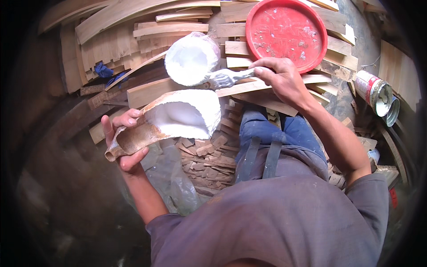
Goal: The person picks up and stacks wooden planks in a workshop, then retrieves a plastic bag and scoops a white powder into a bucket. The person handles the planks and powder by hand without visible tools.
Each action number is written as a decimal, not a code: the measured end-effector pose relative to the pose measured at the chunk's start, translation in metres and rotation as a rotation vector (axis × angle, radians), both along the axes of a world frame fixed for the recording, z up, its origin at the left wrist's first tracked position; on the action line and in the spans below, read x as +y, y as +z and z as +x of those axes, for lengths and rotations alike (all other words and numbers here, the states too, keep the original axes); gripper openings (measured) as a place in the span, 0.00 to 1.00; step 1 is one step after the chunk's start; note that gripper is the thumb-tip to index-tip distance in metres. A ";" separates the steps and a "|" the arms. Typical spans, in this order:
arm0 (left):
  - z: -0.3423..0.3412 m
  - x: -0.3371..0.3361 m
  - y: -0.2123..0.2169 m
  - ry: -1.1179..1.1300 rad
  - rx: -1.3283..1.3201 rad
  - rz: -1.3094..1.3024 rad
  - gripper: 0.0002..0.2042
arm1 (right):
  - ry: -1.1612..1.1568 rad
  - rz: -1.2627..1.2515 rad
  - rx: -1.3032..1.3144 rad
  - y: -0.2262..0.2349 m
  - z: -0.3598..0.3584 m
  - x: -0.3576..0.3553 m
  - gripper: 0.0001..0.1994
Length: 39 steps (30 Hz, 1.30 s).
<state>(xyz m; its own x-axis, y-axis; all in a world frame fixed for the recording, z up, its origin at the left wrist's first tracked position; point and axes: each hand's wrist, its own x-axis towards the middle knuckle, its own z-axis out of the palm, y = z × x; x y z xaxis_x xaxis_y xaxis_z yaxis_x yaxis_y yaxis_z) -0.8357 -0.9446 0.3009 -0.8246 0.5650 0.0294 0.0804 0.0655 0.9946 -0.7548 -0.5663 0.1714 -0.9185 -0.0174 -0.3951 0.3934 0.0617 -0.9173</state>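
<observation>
My left hand (126, 142) is closed round the narrow brown end of a hollow, trough-like piece (209, 104). Its wide end is coated bright white, and the narrow end has a tubular tip. What it is made of I cannot tell. My right hand (282, 80) pinches the handle of a paintbrush (224, 79), which is smeared grey-white. The brush's head points left and lies at the lower right rim of a round tub of white paint (191, 58). Whether its tip is in the paint or only against the rim is unclear.
A red round lid (287, 35) rests on curved wooden slats (153, 30) beyond my hands. Two tin cans (378, 95) lie tilted at the right. Wood offcuts (207, 160) and a clear plastic sheet (171, 178) lie below. Blue scraps (103, 70) sit at the left.
</observation>
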 end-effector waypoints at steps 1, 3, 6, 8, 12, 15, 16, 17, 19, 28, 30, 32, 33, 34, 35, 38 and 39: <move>-0.001 0.002 0.001 -0.005 0.009 -0.008 0.54 | 0.049 -0.001 0.037 0.001 -0.005 -0.003 0.11; -0.003 0.006 0.004 -0.015 0.027 -0.024 0.54 | 0.148 0.000 0.111 0.001 -0.014 -0.008 0.11; -0.005 0.013 0.008 -0.014 0.056 -0.070 0.54 | 0.157 -0.116 0.063 -0.002 -0.022 -0.005 0.10; -0.008 0.013 0.010 -0.017 0.054 -0.048 0.54 | 0.121 -0.257 -0.107 0.002 -0.025 0.000 0.09; -0.016 0.016 0.015 -0.069 0.078 -0.049 0.54 | 0.123 -0.317 -0.092 -0.006 -0.022 0.006 0.08; -0.016 0.016 0.016 -0.078 0.064 -0.069 0.53 | 0.180 -0.132 0.084 0.008 -0.024 0.008 0.08; -0.016 0.017 0.016 -0.076 0.053 -0.074 0.52 | 0.177 -0.109 0.134 0.008 -0.023 0.007 0.08; -0.016 0.018 0.016 -0.082 0.058 -0.073 0.52 | 0.173 -0.086 0.184 0.007 -0.022 0.007 0.08; -0.017 0.020 0.016 -0.091 0.068 -0.071 0.52 | 0.176 -0.018 0.231 0.010 -0.022 0.006 0.08; -0.017 0.029 0.012 -0.113 0.141 -0.156 0.54 | 0.206 0.264 0.329 0.028 -0.014 -0.003 0.05; -0.017 0.030 0.011 -0.121 0.155 -0.174 0.54 | 0.204 0.300 0.334 0.028 -0.011 -0.006 0.05; -0.016 0.030 0.010 -0.119 0.163 -0.187 0.54 | 0.187 0.340 0.373 0.030 -0.008 -0.009 0.05; -0.015 0.029 0.009 -0.115 0.163 -0.190 0.54 | 0.180 0.360 0.393 0.032 -0.007 -0.011 0.05; -0.013 0.028 0.009 -0.109 0.164 -0.196 0.54 | 0.173 0.370 0.401 0.032 -0.007 -0.012 0.04; -0.012 0.026 0.009 -0.104 0.162 -0.194 0.54 | 0.167 0.379 0.409 0.031 -0.006 -0.014 0.04; -0.010 0.024 0.007 -0.087 0.153 -0.200 0.54 | 0.148 0.371 0.459 0.036 -0.005 -0.018 0.04; -0.010 0.022 0.005 -0.078 0.165 -0.209 0.54 | 0.141 0.362 0.480 0.038 -0.005 -0.019 0.04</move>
<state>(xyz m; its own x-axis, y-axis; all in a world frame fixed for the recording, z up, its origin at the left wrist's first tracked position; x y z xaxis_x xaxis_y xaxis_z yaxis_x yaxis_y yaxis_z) -0.8454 -0.9228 0.3057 -0.7723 0.6342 0.0361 0.2533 0.2554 0.9331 -0.7593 -0.5858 0.2097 -0.9938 -0.0939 0.0587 -0.0932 0.4236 -0.9010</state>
